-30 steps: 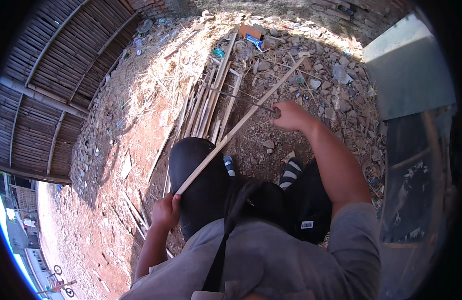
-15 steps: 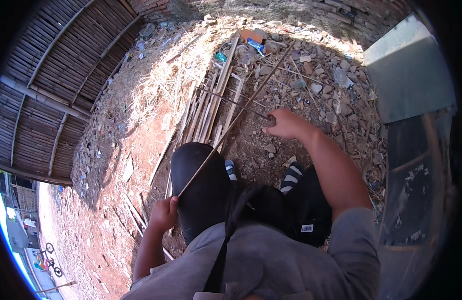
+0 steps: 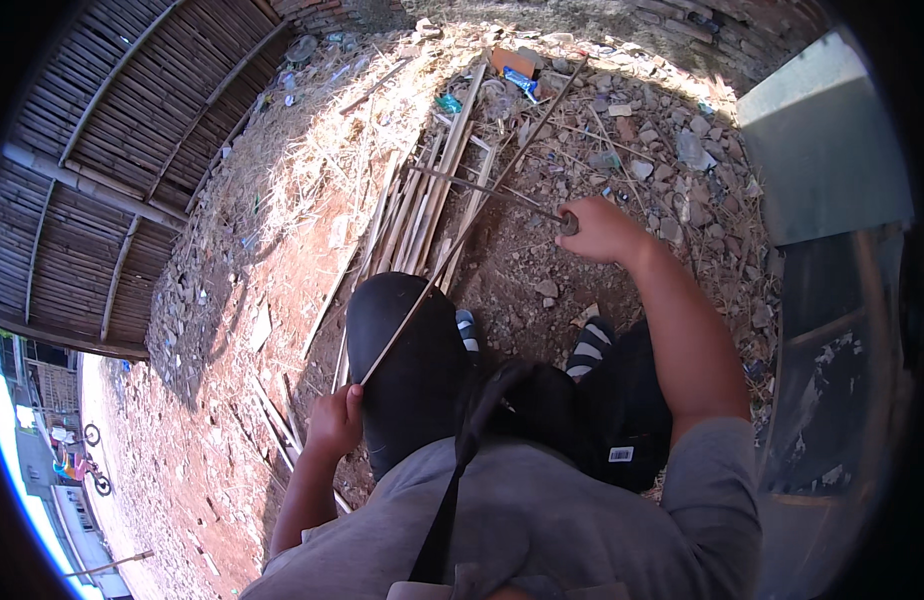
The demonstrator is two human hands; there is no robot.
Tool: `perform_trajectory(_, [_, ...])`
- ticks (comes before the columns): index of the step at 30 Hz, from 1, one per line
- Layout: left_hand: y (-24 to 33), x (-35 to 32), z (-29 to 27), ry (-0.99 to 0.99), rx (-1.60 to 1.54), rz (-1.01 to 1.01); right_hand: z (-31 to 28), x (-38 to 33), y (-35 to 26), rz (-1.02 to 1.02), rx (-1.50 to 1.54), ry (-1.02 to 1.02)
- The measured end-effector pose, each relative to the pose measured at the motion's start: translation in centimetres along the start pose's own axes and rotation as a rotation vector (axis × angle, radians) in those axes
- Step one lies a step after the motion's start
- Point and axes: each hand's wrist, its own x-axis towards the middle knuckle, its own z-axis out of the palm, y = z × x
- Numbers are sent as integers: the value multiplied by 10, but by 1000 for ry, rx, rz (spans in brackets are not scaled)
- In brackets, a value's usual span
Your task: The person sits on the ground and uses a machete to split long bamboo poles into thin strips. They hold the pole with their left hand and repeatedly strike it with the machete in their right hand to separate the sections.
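Observation:
A long thin bamboo strip (image 3: 420, 305) slants from my left hand (image 3: 338, 420) up across my raised left knee toward the rubble at upper right. My left hand is closed round its near end, thumb on top. In my right hand (image 3: 604, 232) is the short handle of a long-bladed knife (image 3: 527, 205). Its thin dark blade, seen nearly edge-on, points left and crosses the strip beyond my knee. Whether the blade touches the strip I cannot tell.
Several split bamboo strips (image 3: 419, 215) lie on the dirt ahead. Stones and litter (image 3: 694, 150) cover the ground to the right. A bamboo-slat wall (image 3: 102, 110) stands at left, a greenish panel (image 3: 827, 145) at right. A cyclist (image 3: 80, 467) shows far off at lower left.
My right hand and the knife have shifted right, the blade sliding along relative to the strip. My left hand keeps its hold. The distant cyclist has moved a little.

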Motion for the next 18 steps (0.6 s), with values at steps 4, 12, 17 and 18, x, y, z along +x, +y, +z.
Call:
perform_trajectory(4, [5,-3,4,18,30,-11,-3,-16,-43,-97,-215,-84])
perform_trajectory(12, [6,-1,4,58,81,-3,1,5,-9,-43,-117,-48])
perform_trajectory(17, [-3,-6,14,84,55,18,10,-6,-34,-88,-192,-51])
perform_trajectory(18, [-3,-12,13,86,87,7,7,6,-2,34,-78,-56])
